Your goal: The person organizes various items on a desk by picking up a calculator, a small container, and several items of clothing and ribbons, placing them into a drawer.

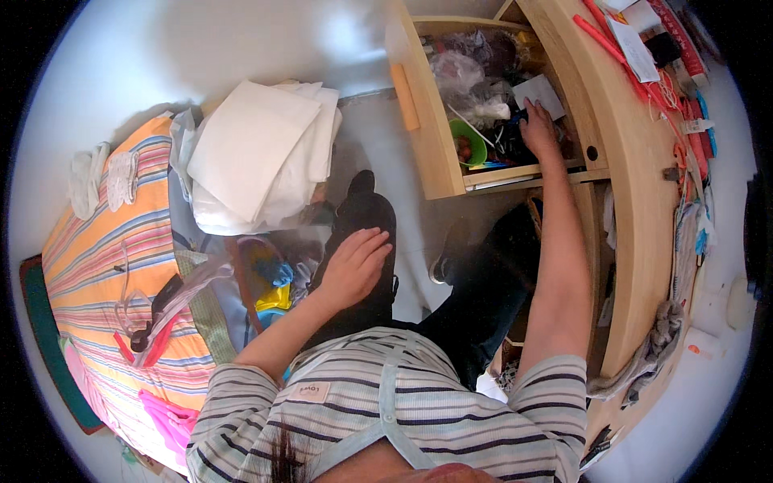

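My right hand [539,133] reaches into an open wooden drawer [433,165]. Its fingers are bent at a dark bundle [509,141] among the clutter; what they grip is too small to make out. Beside the bundle sits a green bowl [477,153] with small reddish-brown things inside. A white card [543,97] lies just beyond my fingertips, and crumpled clear plastic bags [459,72] fill the drawer's far part. My left hand [354,270] rests flat on my dark-trousered left knee, fingers stretched out and holding nothing.
White folded sheets [250,153] are stacked at the left, by a bed with an orange striped cover [97,249]. Right of the drawer runs a wooden desktop [636,241] with papers, cords and a grey cloth [656,346] along its edge. A yellow bag [274,299] lies low beside my left leg.
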Demonstrator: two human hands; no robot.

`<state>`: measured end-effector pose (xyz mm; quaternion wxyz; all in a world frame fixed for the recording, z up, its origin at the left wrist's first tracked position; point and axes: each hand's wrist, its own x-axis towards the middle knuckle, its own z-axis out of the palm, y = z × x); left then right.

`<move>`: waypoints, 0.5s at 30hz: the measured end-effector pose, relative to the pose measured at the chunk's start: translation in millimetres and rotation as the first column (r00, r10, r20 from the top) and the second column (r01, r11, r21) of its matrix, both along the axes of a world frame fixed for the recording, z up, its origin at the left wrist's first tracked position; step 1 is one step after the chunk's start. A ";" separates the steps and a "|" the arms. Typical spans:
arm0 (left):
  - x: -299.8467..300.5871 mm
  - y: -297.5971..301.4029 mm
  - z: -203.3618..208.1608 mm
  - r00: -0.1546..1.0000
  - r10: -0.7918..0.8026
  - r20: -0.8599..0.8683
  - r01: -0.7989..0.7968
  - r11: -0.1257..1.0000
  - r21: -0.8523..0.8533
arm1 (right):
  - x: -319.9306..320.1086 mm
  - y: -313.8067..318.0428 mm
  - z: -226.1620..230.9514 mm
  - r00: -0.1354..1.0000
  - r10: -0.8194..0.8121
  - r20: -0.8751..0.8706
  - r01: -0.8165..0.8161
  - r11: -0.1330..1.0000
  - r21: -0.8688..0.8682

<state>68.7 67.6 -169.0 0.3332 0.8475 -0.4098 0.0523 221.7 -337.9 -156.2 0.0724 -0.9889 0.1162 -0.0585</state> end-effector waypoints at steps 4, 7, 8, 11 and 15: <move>-9.6 9.5 -0.3 0.997 0.065 0.041 -0.063 0.997 -0.032 | 17.6 12.7 2.7 0.969 -0.118 0.216 0.163 0.966 -0.202; -11.9 12.9 -2.6 0.995 0.073 -0.061 -0.077 0.995 -0.066 | 3.4 10.0 -5.2 0.968 0.157 0.197 -0.088 0.944 -0.319; -15.8 23.4 -11.0 0.991 0.102 -0.081 -0.109 0.991 -0.084 | -2.2 42.7 11.3 0.975 0.134 0.175 -0.142 0.989 0.030; -15.5 63.9 -13.7 0.975 0.210 0.076 -0.205 0.976 -0.069 | -50.3 -20.6 -18.3 0.953 0.183 0.240 -0.207 0.975 0.079; -20.7 197.0 -4.5 0.669 0.714 0.208 -0.726 0.687 -0.023 | -119.0 7.7 -28.1 0.943 0.222 0.249 -0.198 0.973 -0.119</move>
